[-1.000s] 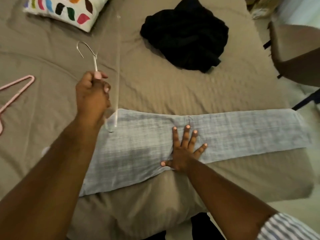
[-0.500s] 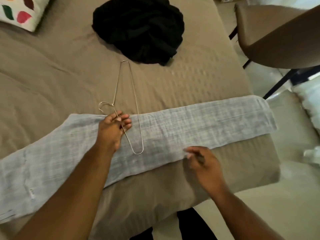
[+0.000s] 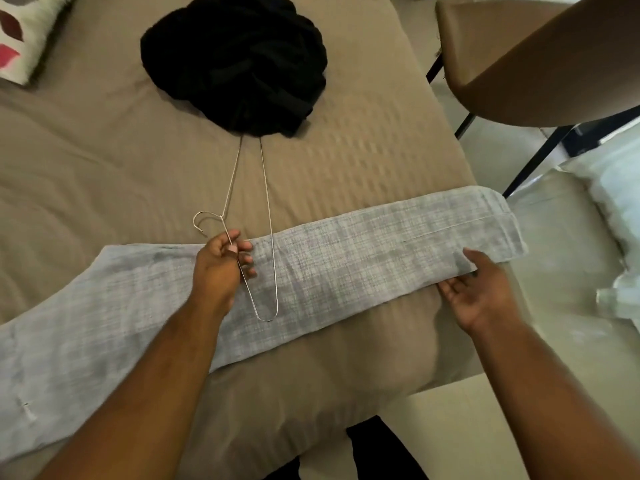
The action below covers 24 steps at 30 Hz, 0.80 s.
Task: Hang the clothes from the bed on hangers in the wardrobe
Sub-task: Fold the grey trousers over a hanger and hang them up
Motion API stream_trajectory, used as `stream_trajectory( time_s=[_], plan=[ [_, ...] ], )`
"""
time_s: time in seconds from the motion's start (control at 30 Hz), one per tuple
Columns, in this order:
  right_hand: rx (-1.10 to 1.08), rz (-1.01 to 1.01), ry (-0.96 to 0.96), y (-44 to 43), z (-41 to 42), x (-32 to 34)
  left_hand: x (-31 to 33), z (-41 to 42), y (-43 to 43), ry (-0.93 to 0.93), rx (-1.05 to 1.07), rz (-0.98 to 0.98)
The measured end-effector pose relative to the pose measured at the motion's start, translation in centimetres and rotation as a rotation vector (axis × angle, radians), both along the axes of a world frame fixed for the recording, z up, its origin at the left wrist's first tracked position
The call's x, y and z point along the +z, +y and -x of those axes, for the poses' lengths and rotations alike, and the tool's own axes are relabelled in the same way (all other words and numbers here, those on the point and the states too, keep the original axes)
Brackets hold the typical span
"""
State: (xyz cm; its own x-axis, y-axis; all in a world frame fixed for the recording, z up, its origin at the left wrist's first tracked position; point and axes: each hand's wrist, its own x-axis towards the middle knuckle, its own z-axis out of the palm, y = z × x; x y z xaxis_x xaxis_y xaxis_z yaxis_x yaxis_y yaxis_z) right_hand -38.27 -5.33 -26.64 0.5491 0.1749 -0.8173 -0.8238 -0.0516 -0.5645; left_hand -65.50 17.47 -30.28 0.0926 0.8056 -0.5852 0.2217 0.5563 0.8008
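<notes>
L hand (image 3: 221, 268) pinches wire hanger (image 3: 268, 209) at the neck, just below the hook. Hanger lies flat across grey checked trousers (image 3: 363, 258); its far tip touches black garment heap (image 3: 235, 60). Trousers folded lengthwise, laid across bed (image 3: 104, 150) near the foot edge. R hand (image 3: 485, 292) palm-up, fingers relaxed, gripping nothing, thumb at hem-end edge.

Judgement: step = thread leg end thru hanger. To do well:
- lift hem end w/ R
- tip hanger up so the loop opens
- feed both layers together
- stop approx mid-length for balance

Risk: thin wire, fabric may slide off.
</notes>
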Motion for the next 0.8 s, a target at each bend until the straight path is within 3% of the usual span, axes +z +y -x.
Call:
stream_trajectory(
  time_s=[0.2,0.4,0.6,0.8],
  plan=[
    [-0.031,-0.121,0.012,0.5,-1.1,0.0,-0.1,1.1,-1.9,0.023,-0.016,-0.173],
    [0.054,-0.196,-0.144,2.4,-0.4,2.4,1.8,2.2,-0.8,-0.130,0.041,-0.220],
    [0.140,-0.251,-0.588,5.6,3.8,6.9,7.4,8.6,3.3,-0.115,0.220,-0.404],
    [0.399,-0.163,-1.083,12.5,17.9,11.9,9.6,21.9,3.3,-0.042,0.419,-0.487]
  ],
)
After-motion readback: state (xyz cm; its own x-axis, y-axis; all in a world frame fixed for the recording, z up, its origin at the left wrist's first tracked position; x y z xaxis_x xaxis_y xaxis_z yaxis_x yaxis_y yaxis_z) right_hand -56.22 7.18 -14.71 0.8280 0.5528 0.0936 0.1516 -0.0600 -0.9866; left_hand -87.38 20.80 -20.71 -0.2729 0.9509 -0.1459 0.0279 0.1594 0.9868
